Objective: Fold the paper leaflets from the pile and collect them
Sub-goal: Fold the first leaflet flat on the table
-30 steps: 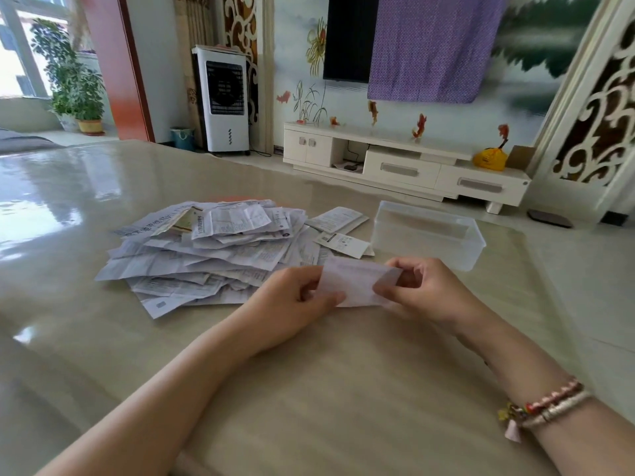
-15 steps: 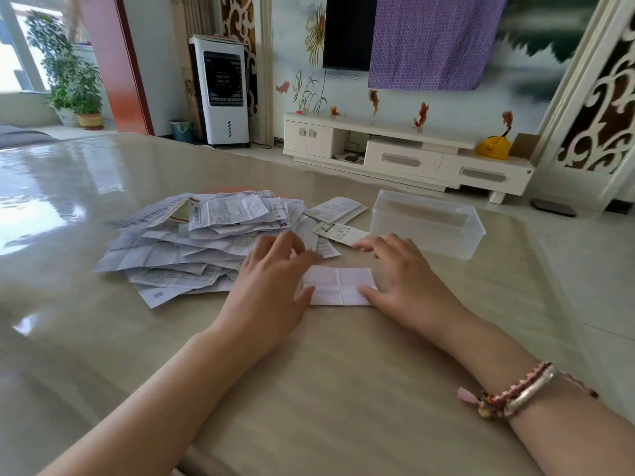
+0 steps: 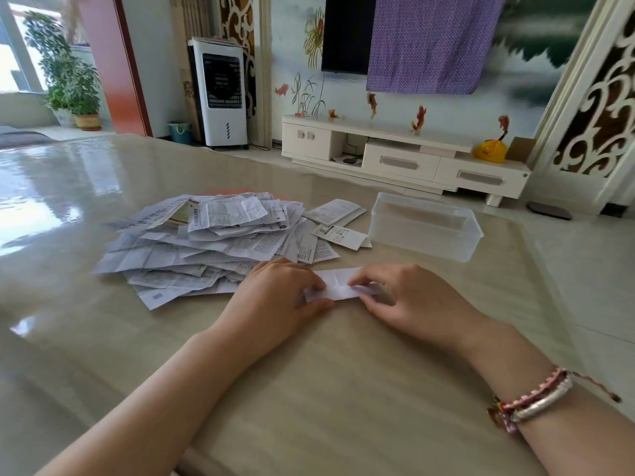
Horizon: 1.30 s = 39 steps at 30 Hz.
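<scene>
Both hands pinch the leaflet [image 3: 338,286] on the table [image 3: 309,389]: left hand [image 3: 275,297], right hand [image 3: 409,297]. I'd align edges, then crease firmly before binning it in the box [image 3: 424,231].

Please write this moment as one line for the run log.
fold | both hands pinch leaflet on table | clear box empty

Your left hand [image 3: 275,297] and right hand [image 3: 409,297] cover both ends of the leaflet [image 3: 338,286], so its fold is perhaps half done. Print on the pile [image 3: 206,242] is too small to read. Your forearms run off the bottom edge.
</scene>
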### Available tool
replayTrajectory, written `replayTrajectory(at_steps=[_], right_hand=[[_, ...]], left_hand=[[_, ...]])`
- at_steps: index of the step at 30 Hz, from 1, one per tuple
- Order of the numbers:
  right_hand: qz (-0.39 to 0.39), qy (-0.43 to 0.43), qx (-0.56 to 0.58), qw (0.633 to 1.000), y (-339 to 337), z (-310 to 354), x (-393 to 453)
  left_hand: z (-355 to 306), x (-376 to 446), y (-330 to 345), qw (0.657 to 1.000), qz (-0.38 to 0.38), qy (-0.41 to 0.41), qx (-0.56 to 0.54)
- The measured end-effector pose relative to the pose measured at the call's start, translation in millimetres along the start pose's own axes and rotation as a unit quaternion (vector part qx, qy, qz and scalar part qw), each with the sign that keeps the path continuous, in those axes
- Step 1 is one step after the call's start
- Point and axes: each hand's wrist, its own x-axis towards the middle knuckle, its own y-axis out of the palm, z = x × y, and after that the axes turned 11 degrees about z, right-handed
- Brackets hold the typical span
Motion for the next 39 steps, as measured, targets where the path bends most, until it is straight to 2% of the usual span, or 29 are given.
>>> replayTrajectory(at_steps=[4,13,16,20,22,24,27,29,36,39], right_hand=[[-0.043,-0.003,0.055,0.998,3.7,-0.2,1.3],[-0.075,0.037,0.172,0.982,4.5,0.9,4.3],[-0.057,0.061,0.125,0.989,11.0,-1.0,10.0],[-0.015,0.077,0.033,0.996,14.8,-2.7,13.7],[-0.017,0.076,0.026,0.997,12.8,-2.3,10.8],[-0.018,0.037,0.045,0.998,9.8,-2.0,6.5],[0.024,-0.011,0.097,0.995,2.2,-1.1,-0.3],[0.042,-0.018,0.075,0.996,-2.1,-1.1,-2.5],[0.004,-0.043,-0.071,0.997,-3.3,6.2,-0.5],[-0.035,-0.055,-0.062,0.996,-3.7,11.2,-0.8]], left_hand=[[-6.1,-2.1,-1.9,0.999,-0.044,-0.012,-0.018],[-4.9,-0.3,-0.8,0.994,-0.052,-0.05,-0.084],[-1.5,1.2,2.8,0.997,-0.025,-0.046,-0.052],[1.6,0.3,6.9,1.0,-0.015,0.002,0.028],[2.1,0.0,7.0,0.998,-0.025,0.03,0.045],[3.2,-0.4,8.1,0.997,-0.024,0.06,0.049],[4.9,-1.8,9.6,0.996,-0.017,0.075,0.033],[5.2,-2.2,9.6,0.997,-0.012,0.075,0.027],[5.3,-1.5,9.4,0.996,-0.033,0.081,0.027],[5.1,0.1,10.0,0.996,-0.022,0.082,-0.007]])
